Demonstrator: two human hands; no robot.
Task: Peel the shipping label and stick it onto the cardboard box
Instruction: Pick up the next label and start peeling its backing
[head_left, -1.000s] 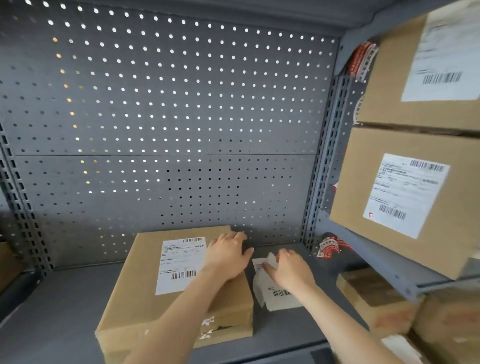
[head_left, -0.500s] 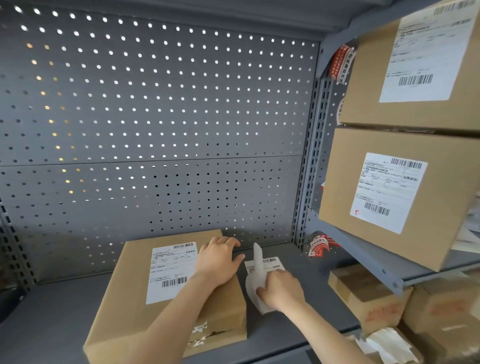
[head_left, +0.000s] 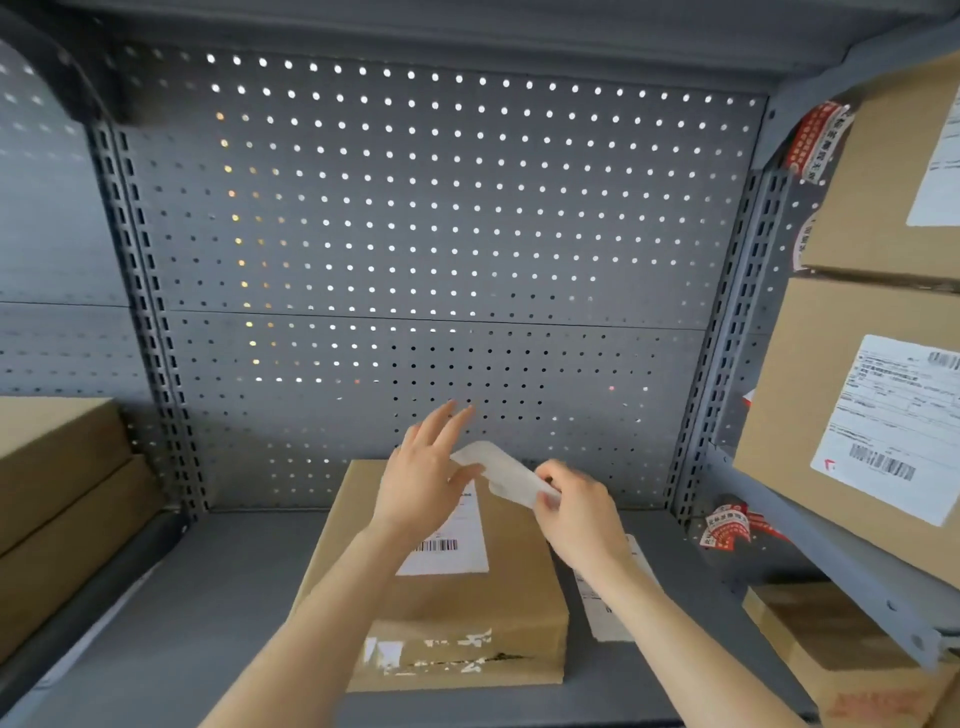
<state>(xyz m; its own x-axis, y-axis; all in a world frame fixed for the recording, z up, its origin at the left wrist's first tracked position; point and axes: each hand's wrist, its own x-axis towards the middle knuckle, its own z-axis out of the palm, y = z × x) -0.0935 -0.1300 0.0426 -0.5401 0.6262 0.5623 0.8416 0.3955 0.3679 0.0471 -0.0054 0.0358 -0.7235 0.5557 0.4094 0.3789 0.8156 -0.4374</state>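
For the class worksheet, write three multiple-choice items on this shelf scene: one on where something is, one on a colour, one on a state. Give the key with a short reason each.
1. Where does the cardboard box sit?
A. On the grey shelf
B. On the floor
C. On a trolley

2. What colour is the pegboard behind it?
A. Yellow
B. Grey
C. Green

3. What state is the shipping label in?
A. Lying flat on the shelf
B. Rolled up in a bin
C. Held up between both hands

Key: 1 A, the box rests on the shelf surface. 2 B, the perforated panel is grey. 3 C, the left hand and right hand hold it above the box.
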